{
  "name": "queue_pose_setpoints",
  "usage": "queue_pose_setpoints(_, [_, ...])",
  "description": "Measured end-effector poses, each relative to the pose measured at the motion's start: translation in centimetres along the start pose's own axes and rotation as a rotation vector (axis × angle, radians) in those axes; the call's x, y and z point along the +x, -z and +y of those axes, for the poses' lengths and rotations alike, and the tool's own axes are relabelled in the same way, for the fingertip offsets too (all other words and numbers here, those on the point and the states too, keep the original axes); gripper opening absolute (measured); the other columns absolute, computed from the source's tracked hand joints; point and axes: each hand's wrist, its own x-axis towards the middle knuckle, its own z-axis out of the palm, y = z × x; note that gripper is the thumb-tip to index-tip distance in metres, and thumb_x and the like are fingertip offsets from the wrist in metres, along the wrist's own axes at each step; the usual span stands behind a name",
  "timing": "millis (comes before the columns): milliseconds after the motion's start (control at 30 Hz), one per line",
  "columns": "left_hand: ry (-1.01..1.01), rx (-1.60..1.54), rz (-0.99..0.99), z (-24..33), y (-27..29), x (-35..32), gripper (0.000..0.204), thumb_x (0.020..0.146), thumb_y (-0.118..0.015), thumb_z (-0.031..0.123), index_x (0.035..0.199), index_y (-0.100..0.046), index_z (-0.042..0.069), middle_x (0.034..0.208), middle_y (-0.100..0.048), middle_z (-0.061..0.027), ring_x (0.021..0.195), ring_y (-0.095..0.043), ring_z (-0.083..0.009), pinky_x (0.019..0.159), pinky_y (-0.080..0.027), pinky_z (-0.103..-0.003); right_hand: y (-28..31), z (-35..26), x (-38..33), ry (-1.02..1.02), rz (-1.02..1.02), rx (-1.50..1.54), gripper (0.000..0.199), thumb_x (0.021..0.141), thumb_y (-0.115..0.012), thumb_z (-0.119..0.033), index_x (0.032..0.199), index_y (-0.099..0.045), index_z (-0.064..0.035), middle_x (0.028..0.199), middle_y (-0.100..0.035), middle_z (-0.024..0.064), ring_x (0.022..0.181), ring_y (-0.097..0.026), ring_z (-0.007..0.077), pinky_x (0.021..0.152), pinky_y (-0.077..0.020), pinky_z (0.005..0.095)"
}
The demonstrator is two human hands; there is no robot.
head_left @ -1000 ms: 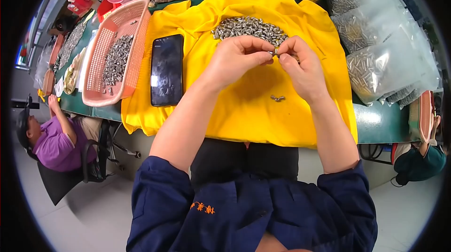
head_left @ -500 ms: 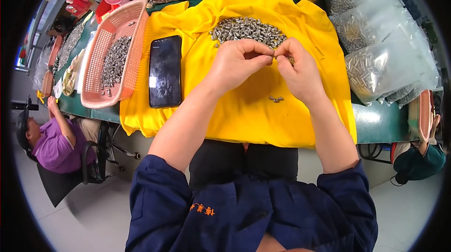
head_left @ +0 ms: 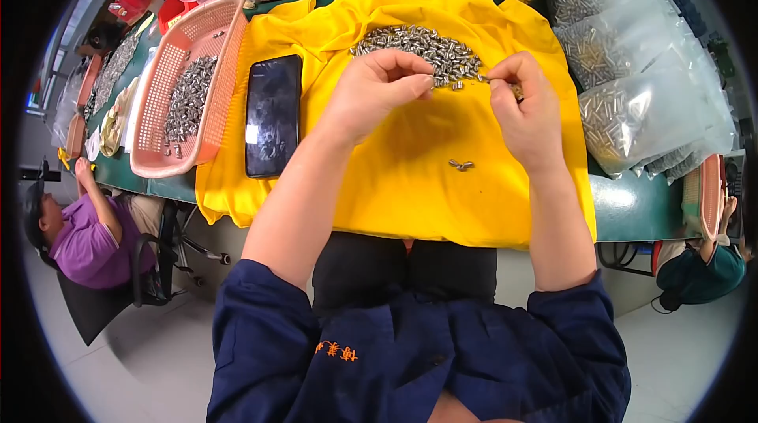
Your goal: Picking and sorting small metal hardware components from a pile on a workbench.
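Right hand (head_left: 527, 103) appears to pinch a small metal part (head_left: 483, 78); left hand (head_left: 383, 91) curled, contents unclear.
Probably light, rigid, slippery; best pinched around its sides.

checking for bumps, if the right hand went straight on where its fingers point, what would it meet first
Most likely the pile of small metal parts, which lies up and left of the right hand in the picture. The hand's height is unclear, so it might pass over.
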Motion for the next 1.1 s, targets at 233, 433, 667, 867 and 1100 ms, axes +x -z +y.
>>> queue_pose_setpoints(233, [-0.015,-0.05,-0.118,-0.2,-1.0,-0.2,0.015,0.075,-0.058,0.0,0.09,-0.057,-0.001,0.08,-0.059,-0.0046,0.075,-0.059,-0.0119,0.069,-0.047,-0.022,-0.4,-0.6,-0.7,-0.166,-0.186,0.218,0.008,0.075,-0.047,-0.003,0.082,-0.044,-0.0026,0.073,-0.046,0.003,0.068,-0.044,0.0105,0.063,-0.0376,0.0222])
queue_pose_setpoints(433, [-0.007,-0.015,-0.11,-0.2,-1.1,-0.3,0.012,0.075,-0.058,0.001,0.087,-0.058,-0.001,0.08,-0.06,-0.0052,0.073,-0.059,-0.0122,0.068,-0.048,-0.022,-0.5,-0.5,-0.8,-0.191,-0.231,0.182,0.007,0.075,-0.046,0.0,0.081,-0.043,-0.0022,0.075,-0.044,0.0017,0.071,-0.043,0.0096,0.068,-0.0369,0.0216])
queue_pose_setpoints(667, [-0.047,0.143,-0.07,-0.2,-1.1,-0.2,0.013,0.073,-0.06,0.002,0.085,-0.059,-0.002,0.078,-0.062,-0.0056,0.072,-0.059,-0.0106,0.066,-0.047,-0.02,-0.8,-1.1,-0.7,-0.161,-0.244,-0.009,0.008,0.073,-0.047,0.0,0.08,-0.045,-0.0017,0.07,-0.047,0.0061,0.063,-0.046,0.0143,0.061,-0.04,0.0244])
queue_pose_setpoints(867, [-0.113,0.227,-0.024,0.0,-1.0,-0.2,0.013,0.074,-0.06,0.003,0.085,-0.06,-0.002,0.078,-0.062,-0.0053,0.071,-0.059,-0.0098,0.065,-0.047,-0.02,-1.8,-0.4,-0.7,-0.102,-0.132,0.093,0.008,0.072,-0.047,-0.004,0.08,-0.044,-0.0026,0.067,-0.05,0.0105,0.06,-0.05,0.0205,0.056,-0.0406,0.0295])
queue_pose_setpoints(1100, [-0.296,0.53,-0.02,0.0,-2.1,-0.4,0.013,0.07,-0.06,0.002,0.084,-0.06,0.001,0.079,-0.061,-0.005,0.072,-0.058,-0.0104,0.066,-0.046,-0.022,-1.2,1.2,-0.7,-0.503,-0.255,0.573,0.004,0.078,-0.043,-0.003,0.08,-0.044,-0.0061,0.066,-0.042,-0.0025,0.058,-0.038,0.0051,0.05,-0.0311,0.0189])
